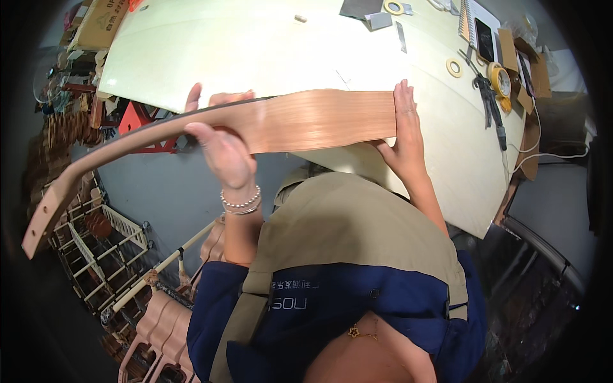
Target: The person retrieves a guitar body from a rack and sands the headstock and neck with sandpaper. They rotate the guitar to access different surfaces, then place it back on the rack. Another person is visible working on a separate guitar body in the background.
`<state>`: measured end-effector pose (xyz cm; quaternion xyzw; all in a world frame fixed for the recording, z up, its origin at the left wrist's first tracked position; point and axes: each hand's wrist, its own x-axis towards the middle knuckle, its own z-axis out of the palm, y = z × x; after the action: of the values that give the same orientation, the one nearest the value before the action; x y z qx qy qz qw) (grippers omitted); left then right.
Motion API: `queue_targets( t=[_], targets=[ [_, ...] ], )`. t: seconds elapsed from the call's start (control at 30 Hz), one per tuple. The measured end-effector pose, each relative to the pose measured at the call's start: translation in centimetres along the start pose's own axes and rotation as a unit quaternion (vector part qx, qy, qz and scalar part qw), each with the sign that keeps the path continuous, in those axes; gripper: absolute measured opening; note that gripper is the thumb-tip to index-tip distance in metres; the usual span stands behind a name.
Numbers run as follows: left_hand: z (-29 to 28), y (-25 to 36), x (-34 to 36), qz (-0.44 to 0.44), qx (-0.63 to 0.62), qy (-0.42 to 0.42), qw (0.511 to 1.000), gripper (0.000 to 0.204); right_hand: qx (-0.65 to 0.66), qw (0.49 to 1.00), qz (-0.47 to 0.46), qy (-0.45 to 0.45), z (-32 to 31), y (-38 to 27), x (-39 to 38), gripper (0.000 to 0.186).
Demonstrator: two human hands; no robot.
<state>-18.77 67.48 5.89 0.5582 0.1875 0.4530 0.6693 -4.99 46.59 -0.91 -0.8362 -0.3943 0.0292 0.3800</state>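
Note:
A bare wooden guitar or ukulele (325,118) is held edge-on across the front of me, above the near edge of the pale table. Its side faces up toward me, and its long neck bends away left to a headstock (39,220) with small holes. My left hand (228,156) is closed round the neck where it joins the body, thumb on the near side and fingers beyond. My right hand (407,131) presses against the body's right end, its fingers along the end and its thumb beneath the near edge.
The pale table (242,51) carries tape rolls (453,67), a black clamp-like tool (488,102), a phone (484,39) and a notebook. At lower left stand a cream rack (128,230) and several wooden instrument bodies (169,325). A cardboard box (102,24) is at upper left.

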Motion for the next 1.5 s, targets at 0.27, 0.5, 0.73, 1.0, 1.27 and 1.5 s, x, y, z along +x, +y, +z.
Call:
queue_targets(
  t=[0.27,0.5,0.73,1.0,1.27,1.5],
  targets=[
    [5.6,0.5,0.8,-0.01,0.016,-0.18,0.984,0.065,-0.022,0.999,-0.033,0.025,-0.3,-1.3,0.4,0.103],
    [7.9,-0.3,1.7,-0.017,0.016,-0.207,0.978,0.058,-0.007,0.999,-0.001,0.039,-0.1,-0.4,0.2,0.104],
    [8.1,-0.5,1.7,-0.05,-0.052,-0.236,0.969,0.054,-0.002,0.999,0.018,0.045,-0.2,-0.3,-0.1,0.102],
    [9.7,-0.8,2.3,-0.007,0.028,-0.233,0.972,0.051,0.001,0.998,0.044,0.035,-0.5,0.5,0.0,0.099],
    [9.6,-0.9,8.8,-0.064,0.017,-0.266,0.962,0.039,0.106,0.983,0.104,0.107,-1.9,1.7,2.0,0.078],
    [5.0,-2.2,9.9,-0.127,0.005,-0.119,0.985,0.054,0.428,0.827,0.309,0.192,0.7,5.7,-1.3,0.076]
  ],
)
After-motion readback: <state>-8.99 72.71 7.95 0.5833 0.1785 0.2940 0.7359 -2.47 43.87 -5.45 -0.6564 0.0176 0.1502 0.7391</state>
